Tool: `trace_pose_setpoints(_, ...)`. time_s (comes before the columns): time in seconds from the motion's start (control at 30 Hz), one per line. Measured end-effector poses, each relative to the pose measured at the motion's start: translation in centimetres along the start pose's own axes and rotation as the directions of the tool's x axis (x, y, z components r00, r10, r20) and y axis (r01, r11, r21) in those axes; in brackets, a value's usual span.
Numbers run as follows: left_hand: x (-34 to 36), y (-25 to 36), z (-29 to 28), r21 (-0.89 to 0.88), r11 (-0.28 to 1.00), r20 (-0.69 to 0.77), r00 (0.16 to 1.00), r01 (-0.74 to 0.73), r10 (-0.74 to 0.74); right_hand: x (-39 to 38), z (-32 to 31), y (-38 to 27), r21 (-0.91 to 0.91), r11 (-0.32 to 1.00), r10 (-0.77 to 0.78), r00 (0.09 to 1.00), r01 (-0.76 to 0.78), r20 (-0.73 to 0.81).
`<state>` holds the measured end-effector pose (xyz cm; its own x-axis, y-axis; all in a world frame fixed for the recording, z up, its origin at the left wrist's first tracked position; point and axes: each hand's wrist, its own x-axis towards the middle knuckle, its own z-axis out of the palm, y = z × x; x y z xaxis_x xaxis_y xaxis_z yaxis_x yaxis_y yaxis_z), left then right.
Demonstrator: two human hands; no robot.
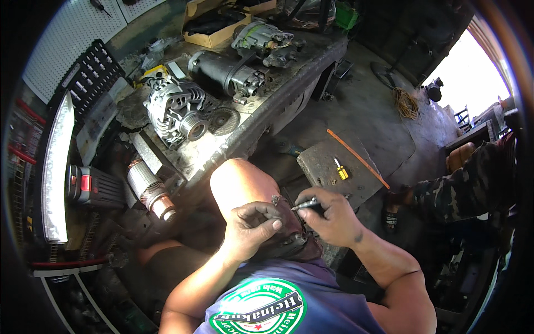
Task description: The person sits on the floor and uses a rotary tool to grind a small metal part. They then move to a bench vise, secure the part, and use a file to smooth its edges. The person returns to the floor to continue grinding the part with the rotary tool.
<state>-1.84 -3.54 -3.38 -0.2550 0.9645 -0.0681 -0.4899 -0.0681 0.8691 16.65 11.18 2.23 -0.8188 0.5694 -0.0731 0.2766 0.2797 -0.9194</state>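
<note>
In front of my lap, my left hand (251,227) is closed, its fingers curled and the thumb near the index fingertip; what it pinches, if anything, is too small to tell. My right hand (332,220) grips a slim tool with a pointed metal tip and dark body (314,205), the tip aimed left toward my left hand. Between and beyond the hands, a small grey metal piece (275,199) shows by my knee. Right of my knee, a yellow-handled screwdriver (341,172) and a long thin orange strip (359,160) lie on a low dark stool (320,161).
On the workbench (278,108) at the left stand an alternator (172,106), a black starter motor (222,72) and another metal unit (260,36). A copper-wound armature (149,186) sits nearer me. Someone's camouflage-clad leg (450,195) is at the right. A coiled orange cord (405,104) lies farther off.
</note>
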Motion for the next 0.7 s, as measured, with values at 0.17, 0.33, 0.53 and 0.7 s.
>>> trace_pose_setpoints(0.17,-0.8,0.5,-1.3,0.035,0.994,0.145,0.985,-0.103,0.097,1.5,-0.1,0.2,0.261,0.964,0.014,0.988,-0.055,0.155)
trace_pose_setpoints(0.33,-1.2,0.0,-2.2,0.011,0.996,0.088,0.992,-0.092,0.091,1.5,-0.1,-0.7,0.043,0.999,0.006,0.967,-0.018,0.256)
trace_pose_setpoints(0.53,-1.7,-0.5,-5.3,-0.063,0.965,-0.178,0.954,-0.254,0.240,0.1,0.4,-2.1,-0.598,0.743,0.131,0.811,0.300,0.570)
trace_pose_setpoints(0.7,-3.4,-1.1,-6.6,-0.054,0.957,-0.168,0.947,-0.286,0.274,1.4,-0.4,0.3,-0.608,0.757,0.139,0.850,0.239,0.508)
